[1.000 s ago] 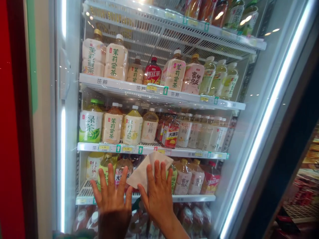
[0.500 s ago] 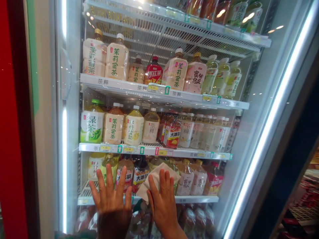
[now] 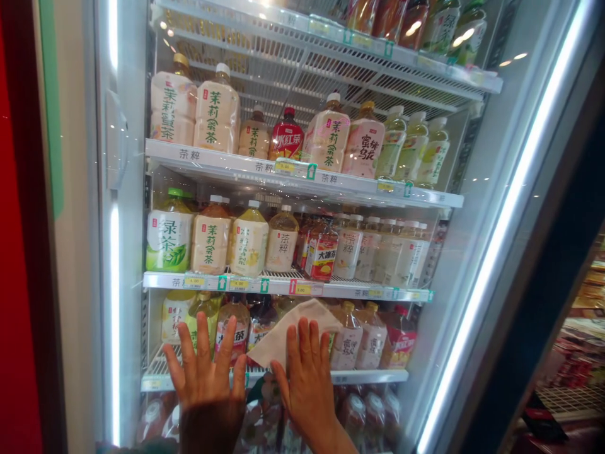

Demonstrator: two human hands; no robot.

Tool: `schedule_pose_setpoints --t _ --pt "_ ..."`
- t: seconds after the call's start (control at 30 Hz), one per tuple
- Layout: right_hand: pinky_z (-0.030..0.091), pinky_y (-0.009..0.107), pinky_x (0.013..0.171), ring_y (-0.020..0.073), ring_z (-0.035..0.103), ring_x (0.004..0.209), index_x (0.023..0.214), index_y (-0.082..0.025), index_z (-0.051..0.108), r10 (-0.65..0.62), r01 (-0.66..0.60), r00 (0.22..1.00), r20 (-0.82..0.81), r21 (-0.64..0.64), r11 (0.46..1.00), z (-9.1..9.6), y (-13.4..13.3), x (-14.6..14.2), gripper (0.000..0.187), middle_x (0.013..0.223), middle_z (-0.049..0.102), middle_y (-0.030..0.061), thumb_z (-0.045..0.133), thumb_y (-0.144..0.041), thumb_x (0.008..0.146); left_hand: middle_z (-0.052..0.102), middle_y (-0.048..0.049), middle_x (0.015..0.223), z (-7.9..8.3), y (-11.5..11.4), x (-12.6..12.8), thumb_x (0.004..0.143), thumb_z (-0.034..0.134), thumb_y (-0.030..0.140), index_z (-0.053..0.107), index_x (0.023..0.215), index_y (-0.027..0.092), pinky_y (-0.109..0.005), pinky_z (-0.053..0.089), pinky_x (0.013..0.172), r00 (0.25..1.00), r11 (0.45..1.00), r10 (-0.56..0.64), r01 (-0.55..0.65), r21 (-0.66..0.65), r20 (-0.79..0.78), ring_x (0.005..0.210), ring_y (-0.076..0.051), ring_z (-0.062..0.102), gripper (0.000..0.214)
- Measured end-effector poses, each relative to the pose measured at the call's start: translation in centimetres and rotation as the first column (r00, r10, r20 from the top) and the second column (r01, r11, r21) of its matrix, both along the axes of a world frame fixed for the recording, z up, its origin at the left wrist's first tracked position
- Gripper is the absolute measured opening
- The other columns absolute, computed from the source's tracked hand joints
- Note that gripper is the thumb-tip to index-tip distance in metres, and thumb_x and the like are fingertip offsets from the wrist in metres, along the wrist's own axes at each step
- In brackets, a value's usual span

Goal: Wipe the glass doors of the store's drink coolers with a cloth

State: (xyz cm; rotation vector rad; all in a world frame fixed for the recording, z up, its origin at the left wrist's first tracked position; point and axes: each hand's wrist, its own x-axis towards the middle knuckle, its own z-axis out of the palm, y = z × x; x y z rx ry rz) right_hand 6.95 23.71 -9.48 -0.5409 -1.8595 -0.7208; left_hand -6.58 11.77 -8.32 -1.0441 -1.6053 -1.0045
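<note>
- Head view: the left hand (image 3: 205, 378) lay flat on the cooler door (image 3: 454, 252), fingers spread, grasping nothing.
- The right hand (image 3: 307, 378), fingers straight, pinned a white cloth (image 3: 276, 337) to the glass, low, before the bottles (image 3: 363, 337).

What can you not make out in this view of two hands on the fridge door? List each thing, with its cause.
- Head view: labels behind the white cloth, which the right hand presses flat on the glass.
- Head view: top-shelf bottles, cut by the upper edge.
- Head view: bottom-shelf bottles, dim, partly behind the left hand, cut by the lower edge.
- Head view: price tags, too small to read.
</note>
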Motion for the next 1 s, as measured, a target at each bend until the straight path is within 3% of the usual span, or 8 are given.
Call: schedule_pose_setpoints --t 0.07,0.3,0.57,0.63,0.77,0.83,0.9,1.0 --pt "0.009 0.06 0.128 0.0349 0.004 0.16 0.165 -0.013 0.013 0.012 -0.012 1.0 0.008 -0.016 1.0 -0.1 0.0 0.5 0.073 0.173 0.005 0.016 0.049 -0.028 0.103 0.015 -0.0139 0.171 0.1 -0.1 0.1 0.092 0.065 0.02 0.025 0.161 0.031 -0.076 0.026 0.119 1.0 1.0 0.001 0.0 0.014 -0.012 0.157 -0.043 0.016 0.081" --pt "0.018 0.063 0.126 0.036 0.003 0.16 0.166 -0.028 0.015 0.1 -0.096 0.993 -0.055 0.083 0.992 7.6 1.2 -1.0 0.073 0.173 -0.002 0.0125 0.051 -0.042 0.103 0.013 -0.0159 0.171 -0.1 0.1 0.0 0.093 0.06 0.018 0.024 0.162 0.028 -0.077 0.026 0.118 1.0 1.0 0.01 -0.01 -0.017 -0.018 0.157 -0.044 0.013 0.078" --pt "0.018 0.055 0.129 0.0319 0.01 0.16 0.165 -0.014 0.012 0.041 -0.04 0.999 -0.006 0.07 0.997 1.6 1.2 0.8 0.071 0.172 0.01 0.0119 0.047 -0.025 0.105 0.01 -0.0133 0.172 0.3 -0.7 0.2 0.091 0.062 0.016 0.023 0.161 0.031 -0.077 0.025 0.118 1.0 0.999 -0.014 0.014 -0.042 0.017 0.157 -0.044 0.012 0.082" --pt "0.021 0.058 0.127 0.0329 0.01 0.16 0.165 -0.015 0.011 0.039 -0.039 0.999 -0.005 0.068 0.997 3.0 1.3 0.6 0.071 0.172 0.009 0.0127 0.047 -0.026 0.105 0.01 -0.0123 0.172 0.3 -0.8 0.1 0.092 0.061 0.016 0.022 0.161 0.032 -0.077 0.024 0.119 1.0 0.999 -0.019 0.02 -0.035 0.023 0.157 -0.044 0.012 0.081" --pt "0.022 0.06 0.126 0.0314 0.006 0.16 0.165 -0.015 0.003 0.064 -0.061 0.997 -0.038 0.089 0.994 9.0 1.4 -0.9 0.072 0.172 0.005 0.011 0.042 -0.025 0.106 0.013 -0.0101 0.172 0.0 -0.3 -0.3 0.091 0.061 0.017 0.023 0.161 0.035 -0.075 0.024 0.12 1.0 1.0 -0.014 0.014 0.022 0.004 0.157 -0.043 0.016 0.082" --pt "0.02 0.059 0.127 0.0306 0.005 0.16 0.165 -0.015 0.001 0.073 -0.069 0.996 -0.049 0.091 0.993 10.1 1.3 -1.4 0.071 0.172 0.003 0.01 0.04 -0.024 0.106 0.014 -0.0094 0.172 -0.1 0.1 -0.4 0.091 0.063 0.017 0.024 0.16 0.036 -0.075 0.024 0.12 1.0 0.999 -0.004 0.004 0.043 0.002 0.157 -0.042 0.018 0.082" --pt "0.018 0.059 0.127 0.0309 0.004 0.16 0.165 -0.015 0.003 0.067 -0.063 0.996 -0.053 0.075 0.995 8.2 1.1 -1.3 0.071 0.173 0.002 0.0103 0.04 -0.023 0.105 0.015 -0.0087 0.172 -0.2 0.3 -0.3 0.091 0.064 0.017 0.026 0.16 0.037 -0.075 0.026 0.119 1.0 0.999 0.0 0.0 0.052 0.002 0.157 -0.042 0.018 0.082" --pt "0.013 0.056 0.129 0.0312 0.005 0.16 0.165 -0.013 0.009 0.041 -0.039 0.998 -0.037 0.051 0.998 1.6 0.9 -0.1 0.069 0.173 0.004 0.0127 0.042 -0.019 0.104 0.013 -0.0092 0.172 -0.2 0.3 -0.1 0.091 0.063 0.017 0.025 0.16 0.036 -0.076 0.025 0.119 1.0 0.999 -0.011 0.011 0.037 0.009 0.157 -0.042 0.016 0.081"
